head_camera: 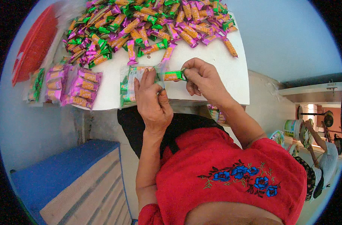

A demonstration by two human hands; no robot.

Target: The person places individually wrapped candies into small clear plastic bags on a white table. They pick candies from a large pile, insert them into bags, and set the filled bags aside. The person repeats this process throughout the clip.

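On the white table [230, 73], my left hand [153, 99] holds down a clear plastic bag [126, 94]. Several green-wrapped snack packets show inside the bag, along with a pale printed slip [134, 77] that bears writing. My right hand [203, 77] pinches the right end of a green-and-orange snack packet [172, 75]. That packet's left end lies at the bag's mouth; how far in it sits is hard to tell. Just above the bag, a purple-wrapped packet [168, 53] lies slanted.
A large heap of purple and green packets [148, 25] covers the table's far part. Filled clear bags [85, 87] stand at the left edge near a red plastic container [36, 42]. A blue-topped box [70, 163] is below left. Another person [327, 157] is at far right.
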